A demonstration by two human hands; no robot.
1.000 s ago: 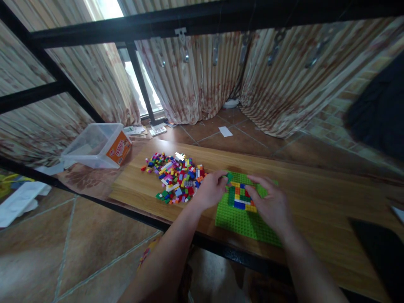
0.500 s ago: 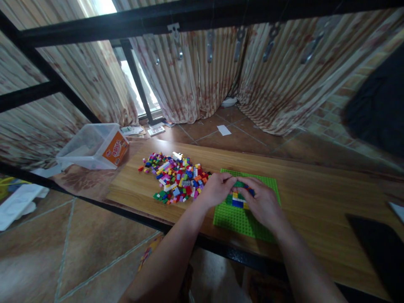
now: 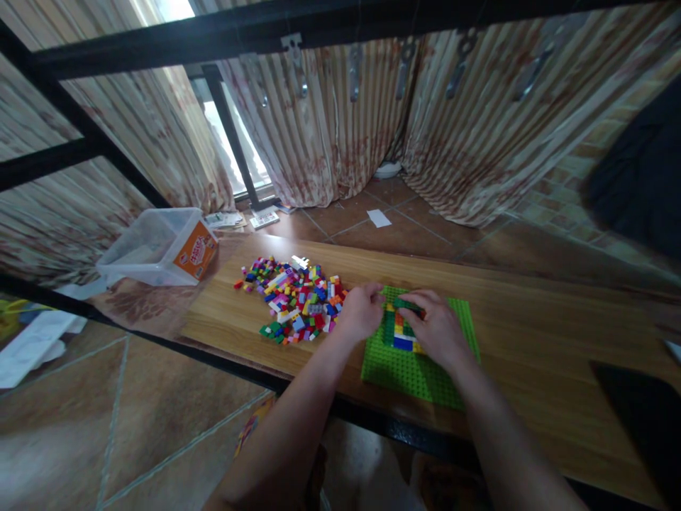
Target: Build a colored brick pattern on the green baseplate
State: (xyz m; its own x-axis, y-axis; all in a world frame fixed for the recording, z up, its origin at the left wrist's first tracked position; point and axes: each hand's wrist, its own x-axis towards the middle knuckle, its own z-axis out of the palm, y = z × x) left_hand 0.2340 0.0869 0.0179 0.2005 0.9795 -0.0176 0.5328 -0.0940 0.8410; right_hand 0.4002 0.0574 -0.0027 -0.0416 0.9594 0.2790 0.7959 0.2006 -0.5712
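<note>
A bright green studded baseplate (image 3: pixel 401 376) lies on the wooden table under my hands. Yellow, blue, white, orange and green bricks (image 3: pixel 403 343) form a small block pattern on it. My right hand (image 3: pixel 439 330) is over that pattern, its thumb and fingers pinching a dark green toy brick (image 3: pixel 407 304). Over the plate's upper left edge, my left hand (image 3: pixel 362 312) has its fingers curled together; whatever may be between the fingertips is hidden. Beside it on the left spreads a pile of loose toy bricks (image 3: pixel 298 301) in many colours.
A clear plastic bin (image 3: pixel 154 248) with an orange label stands at the table's left end. A black flat object (image 3: pixel 633 411) lies at the right. Dark metal bars (image 3: pixel 255 42) with hanging hooks cross above, in front of striped curtains.
My hands have drawn apart. The left has shifted slightly left, away from the right fingertips, while the dark green brick stays with my right hand, uncovering more of the brick pattern.
</note>
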